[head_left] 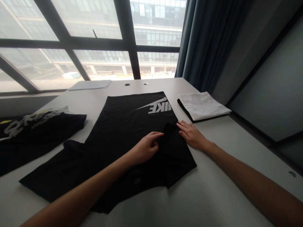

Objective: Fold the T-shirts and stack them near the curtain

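Note:
A black T-shirt (118, 135) with a white print lies on the table, its right side folded inward so that the print is partly cut off at the fold. Over the shirt's right half is my left hand (146, 147), index finger stretched out to a raised ruck of black cloth and thumb apart from it; I see no cloth gripped. My right hand (192, 135) rests with fingers extended along the folded right edge, partly on the table. One sleeve (52, 170) spreads out toward the lower left.
On the white table (220, 164), a folded white and black garment stack (204, 105) lies at the right. Dark printed clothes (42, 129) are heaped at the left. A pale flat sheet (90, 84) sits by the window. A blue curtain (208, 41) hangs behind the far right corner.

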The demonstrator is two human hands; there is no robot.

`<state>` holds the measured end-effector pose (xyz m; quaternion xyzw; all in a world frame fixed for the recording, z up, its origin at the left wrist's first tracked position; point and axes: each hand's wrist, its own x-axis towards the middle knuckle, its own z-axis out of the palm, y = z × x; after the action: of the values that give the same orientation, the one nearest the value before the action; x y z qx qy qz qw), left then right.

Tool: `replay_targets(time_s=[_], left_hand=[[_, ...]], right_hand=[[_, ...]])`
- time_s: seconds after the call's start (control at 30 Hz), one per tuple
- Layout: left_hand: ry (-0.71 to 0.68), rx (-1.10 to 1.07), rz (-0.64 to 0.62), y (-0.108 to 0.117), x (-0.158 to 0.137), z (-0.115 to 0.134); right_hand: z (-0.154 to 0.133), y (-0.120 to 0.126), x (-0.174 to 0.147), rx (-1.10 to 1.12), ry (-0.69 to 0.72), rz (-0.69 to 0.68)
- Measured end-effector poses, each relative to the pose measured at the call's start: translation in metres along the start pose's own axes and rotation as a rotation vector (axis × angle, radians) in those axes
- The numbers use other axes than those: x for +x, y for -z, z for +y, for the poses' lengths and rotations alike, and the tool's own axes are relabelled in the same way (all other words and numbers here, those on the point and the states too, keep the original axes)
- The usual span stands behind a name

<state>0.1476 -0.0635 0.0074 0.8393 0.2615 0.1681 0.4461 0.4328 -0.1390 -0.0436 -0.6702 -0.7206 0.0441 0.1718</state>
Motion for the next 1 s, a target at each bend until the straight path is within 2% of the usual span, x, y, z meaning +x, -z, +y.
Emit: replay_targets(time_s=[0.1, 0.17, 0.23, 0.3, 0.4, 0.53, 0.67, 0.77, 0.9, 1.0], left_hand=[[-0.071, 0.297, 0.092, 0.009, 0.011, 0.011], [-0.167, 0.459, 0.123, 0.009, 0.026, 0.017], [-0.283, 0.570, 0.059, 0.004, 0.044, 0.019], [-0.355, 0.656, -0.058, -0.004, 0.058, 0.014], [-0.280, 0.763, -0.157, -0.013, 0.068, -0.005], [-0.190, 0.787, -0.151, -0.014, 0.068, -0.023], [-0.275, 0.735, -0.078, -0.015, 0.064, -0.019], [-0.354, 0.692, -0.098, -0.019, 0.060, -0.015], [-0.328, 0.691, -0.160, -0.026, 0.059, -0.024], [-0.318, 0.681, -0.146, -0.025, 0.059, -0.028]], right_hand=[[-0.002, 0.001, 0.000, 0.007, 0.002, -0.004], [-0.002, 0.001, 0.000, 0.004, 0.005, 0.003], [-0.003, 0.001, 0.000, -0.002, 0.006, 0.007], [-0.003, 0.001, 0.000, -0.006, 0.005, 0.007], [-0.003, 0.002, 0.000, -0.004, 0.009, 0.009], [-0.003, 0.004, -0.001, 0.003, 0.019, 0.014], [-0.002, 0.004, -0.001, -0.011, 0.010, 0.004], [-0.002, 0.004, -0.001, -0.015, 0.003, -0.004], [-0.003, 0.004, -0.001, -0.020, -0.015, -0.007], [-0.004, 0.004, -0.001, -0.026, -0.021, -0.008]])
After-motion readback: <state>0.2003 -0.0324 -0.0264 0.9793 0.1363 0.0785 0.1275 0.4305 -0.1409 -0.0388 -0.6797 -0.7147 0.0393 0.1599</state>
